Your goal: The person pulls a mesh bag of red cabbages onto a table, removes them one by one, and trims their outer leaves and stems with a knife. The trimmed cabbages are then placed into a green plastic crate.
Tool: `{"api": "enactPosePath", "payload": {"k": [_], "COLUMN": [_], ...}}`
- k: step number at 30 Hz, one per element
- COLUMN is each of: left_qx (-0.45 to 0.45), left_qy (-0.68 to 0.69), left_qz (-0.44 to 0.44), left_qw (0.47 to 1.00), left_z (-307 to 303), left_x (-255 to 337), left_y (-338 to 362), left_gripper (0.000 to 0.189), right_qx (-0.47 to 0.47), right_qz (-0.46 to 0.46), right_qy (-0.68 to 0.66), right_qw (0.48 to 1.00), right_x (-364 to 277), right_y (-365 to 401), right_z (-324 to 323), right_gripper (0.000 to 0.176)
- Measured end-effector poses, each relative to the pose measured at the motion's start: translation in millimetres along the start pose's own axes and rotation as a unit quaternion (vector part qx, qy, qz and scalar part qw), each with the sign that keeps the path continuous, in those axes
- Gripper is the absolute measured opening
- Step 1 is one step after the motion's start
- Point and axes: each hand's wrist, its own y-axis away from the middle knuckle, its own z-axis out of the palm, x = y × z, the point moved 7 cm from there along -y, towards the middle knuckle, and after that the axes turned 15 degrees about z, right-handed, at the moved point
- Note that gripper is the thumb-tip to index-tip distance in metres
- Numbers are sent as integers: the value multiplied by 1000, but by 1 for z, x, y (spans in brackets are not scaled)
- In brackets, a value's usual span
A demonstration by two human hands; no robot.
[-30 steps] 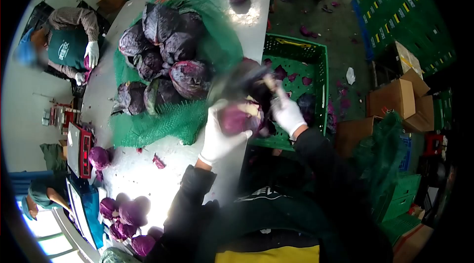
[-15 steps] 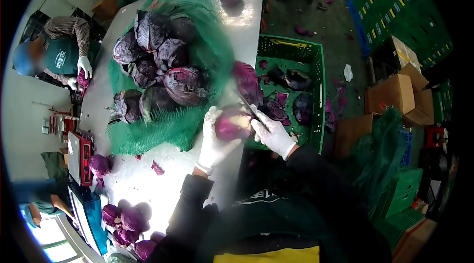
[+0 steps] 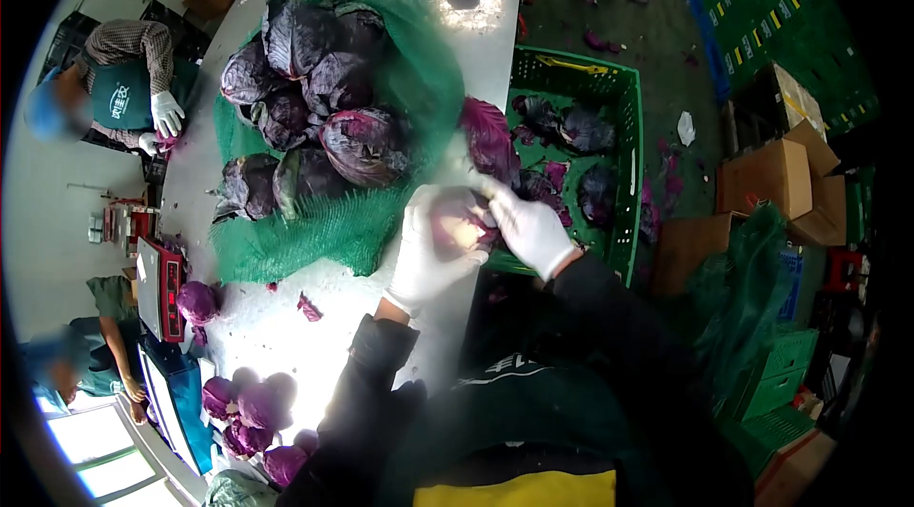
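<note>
My left hand (image 3: 417, 255) is wrapped round a trimmed red cabbage (image 3: 453, 225), its pale cut base facing up. My right hand (image 3: 535, 233) is closed against the cabbage's right side, fingers bent at its top edge. A knife showed in that hand a moment ago; its blade is now hidden or blurred. Just beyond my hands, a large loose purple leaf (image 3: 490, 141) hangs over the table edge. To the left, several untrimmed red cabbages (image 3: 366, 147) lie on a green mesh bag (image 3: 319, 255).
A green crate (image 3: 630, 174) with dark outer leaves stands right of the metal table (image 3: 286, 307). Trimmed cabbages (image 3: 262, 404) and a red scale (image 3: 170, 296) are at the near left. A co-worker (image 3: 124, 98) handles cabbage across the table; another person (image 3: 100, 355) stands at lower left.
The knife blade, visible in my right hand before, no longer shows. My right hand has moved up along the cabbage, and the cabbage has turned in my left hand.
</note>
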Motion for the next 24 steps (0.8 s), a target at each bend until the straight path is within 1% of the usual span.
{"api": "enactPosePath", "payload": {"k": [1, 2, 3, 4, 5, 6, 7, 8, 9, 10, 11, 13, 14, 15, 17, 18, 19, 20, 21, 22, 23, 24], "left_qx": [-10, -15, -20, 15, 53, 54, 57, 10, -11, -22, -33, -71, -90, -88, -84, -86, -93, -99, -104, -123, -136, -148], "left_qy": [-5, -7, -6, 111, 227, 269, 311, 177, 72, 76, 81, 67, 60, 65, 73, 67, 37, 7, -23, -53, -27, -2], "left_qz": [28, 21, 15, -39, -98, -139, -178, -86, -11, 12, 36, 13, 0, -17, -46, -11, -15, -20, -28, 16, 8, 4], "left_qw": [1000, 1000, 1000, 993, 967, 951, 932, 980, 997, 997, 996, 995, 994, 994, 993, 994, 995, 995, 994, 991, 990, 989], "left_z": [0, 0, 1, 0, 1, 1, 1, -2, -1, -2, -3, -3, -2, -1, -1, -1, -3, -5, -7, -9, -8, -7], "left_x": [4, 9, 7, 1, -2, 3, 6, -1, -5, -3, 2, 2, 1, -1, -5, -5, -6, -8, -10, -5, -6, -8], "left_y": [-2, 1, 6, 8, 13, 12, 10, 11, 12, 5, -3, -14, -14, -13, -12, -11, -9, -6, -3, -6, -4, -5], "left_gripper": [109, 107, 110, 112, 114, 115, 117, 116, 116, 115, 113, 111, 110, 110, 109, 113, 115, 118, 120, 122, 122, 121], "right_qx": [-51, -74, -110, -128, -151, -124, -86, -41, -88, -69, -39, -24, 23, 1, 27, 21, 13, 3, -4, -14, -22, -39], "right_qz": [94, 191, 212, 230, 248, 201, 105, 11, 34, -24, -8, -69, -114, -89, -45, 40, 124, 160, 174, 96, 21, -20], "right_qy": [0, -19, -32, -99, -162, -117, -101, -80, -48, 7, 37, -10, 14, 61, 72, 24, -25, -21, -60, -113, -165, -80], "right_qw": [994, 979, 970, 960, 943, 965, 986, 996, 994, 997, 999, 997, 993, 994, 996, 999, 992, 987, 983, 989, 986, 996], "right_x": [24, 69, 83, 63, 40, 31, 8, -15, -37, -41, -39, -35, -36, -32, 15, 51, 65, 72, 78, 44, 3, -19], "right_y": [-12, -24, -25, -19, -10, -8, -3, 5, 10, 8, 6, -2, -2, -6, -27, -35, -40, -36, -30, -20, -10, -6], "right_z": [5, 21, 25, 16, 6, 4, 0, -3, -10, -7, -10, -12, -14, -15, -15, -16, -21, -24, -15, -17, -24, -24], "right_gripper": [42, 43, 45, 46, 47, 50, 56, 62, 66, 65, 53, 39, 28, 23, 20, 20, 20, 21, 22, 28, 35, 42]}}
